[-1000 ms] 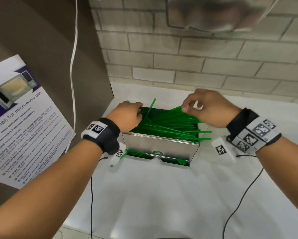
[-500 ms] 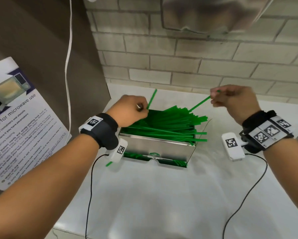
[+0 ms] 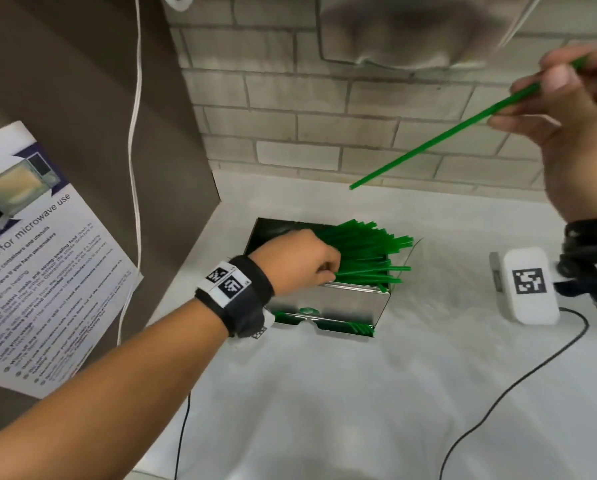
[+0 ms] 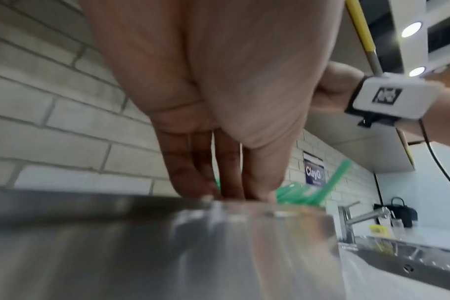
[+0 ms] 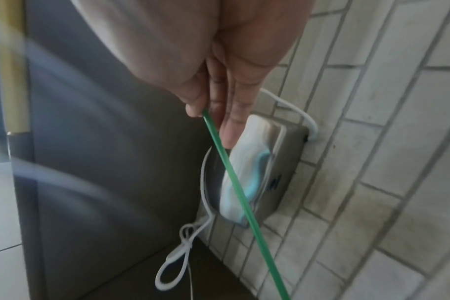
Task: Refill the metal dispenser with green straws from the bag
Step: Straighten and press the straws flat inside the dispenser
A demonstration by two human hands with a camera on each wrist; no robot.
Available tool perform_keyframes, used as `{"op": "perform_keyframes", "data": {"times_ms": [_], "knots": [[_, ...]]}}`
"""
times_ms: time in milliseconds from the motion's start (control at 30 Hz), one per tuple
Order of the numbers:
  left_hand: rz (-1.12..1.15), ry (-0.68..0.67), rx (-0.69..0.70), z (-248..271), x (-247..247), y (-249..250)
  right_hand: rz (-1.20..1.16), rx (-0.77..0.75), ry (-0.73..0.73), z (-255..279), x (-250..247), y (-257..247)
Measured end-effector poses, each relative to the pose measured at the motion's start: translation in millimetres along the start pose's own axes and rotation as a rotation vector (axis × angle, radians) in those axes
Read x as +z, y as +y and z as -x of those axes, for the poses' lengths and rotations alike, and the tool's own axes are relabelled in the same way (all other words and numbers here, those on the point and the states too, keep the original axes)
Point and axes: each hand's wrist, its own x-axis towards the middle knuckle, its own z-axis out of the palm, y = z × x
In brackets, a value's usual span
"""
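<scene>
On the white bench (image 3: 324, 393) I see the metal dispenser (image 3: 342, 303) heaped with green straws (image 3: 363, 251). My left grip (image 3: 304, 261) presses them, fingers curled; my right grip (image 3: 574, 109) pinches one straw (image 3: 428, 143) aloft. Overhanging ends could spill.

Microwave-use poster (image 3: 37, 258) stuck on the dark panel at left, white cord (image 3: 136, 140) hanging beside it. Brick wall (image 3: 324, 109) behind w/ a metal wall unit (image 5: 270, 172). Sink and faucet (image 4: 368, 217) further down the counter.
</scene>
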Motion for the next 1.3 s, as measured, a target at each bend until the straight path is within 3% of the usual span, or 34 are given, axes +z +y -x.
{"op": "perform_keyframes", "data": {"times_ms": [100, 200, 267, 333, 433, 500, 567, 633, 700, 767, 933, 1067, 1167, 1233, 1300], "knots": [[0.09, 0.001, -0.095, 3.7, -0.4, -12.3, 0.029, 0.046, -0.054, 28.4, 27.8, 1.8], [0.12, 0.095, -0.283, 10.5, -18.8, -48.5, 0.092, 0.277, -0.121, 56.0, 45.3, 26.8], [0.088, 0.021, -0.362, 11.0, -25.9, -67.3, 0.176, 0.413, -0.245, 76.0, 53.1, 45.0], [0.076, -0.111, -0.342, 5.6, -22.6, -72.3, 0.449, 0.373, -0.457, 89.6, 53.7, 61.1], [0.024, -0.288, -0.27, -2.5, -9.3, -69.3, 0.813, 0.121, -0.706, 92.5, 50.7, 68.8], [-0.047, -0.36, -0.245, -3.5, -4.6, -68.9, 0.865, 0.069, -0.684, 84.1, 44.9, 69.7], [-0.097, -0.404, -0.227, -1.3, -5.0, -69.1, 0.87, 0.148, -0.552, 70.4, 35.5, 76.0], [-0.131, -0.465, -0.212, 2.6, -5.1, -66.7, 0.85, 0.348, -0.472, 59.6, 27.1, 83.1], [-0.139, -0.516, -0.205, 7.5, -2.7, -65.1, 0.71, 0.606, -0.487, 56.9, 24.6, 86.2], [-0.129, -0.525, -0.21, 10.4, 1.9, -66.8, 0.595, 0.742, -0.502, 61.1, 26.9, 88.2], [-0.058, -0.409, -0.316, 10.0, -0.3, -59.4, 0.646, 0.553, -0.394, 71.5, 38.1, 98.0], [0.04, -0.468, -0.324, 5.2, -2.9, -52.7, 0.523, 0.593, -0.308, 75.6, 42.4, 101.3], [-0.133, -0.594, -0.242, 0.8, -0.6, -48.0, 0.513, 0.671, -0.414, 78.5, 39.3, 92.0], [-0.139, -0.616, -0.295, -2.5, 1.1, -46.2, 0.583, 0.668, -0.518, 82.2, 37.0, 82.3], [-0.074, -0.569, -0.405, -7.0, 0.3, -44.6, 0.708, 0.537, -0.534, 85.5, 37.5, 70.7]]}}
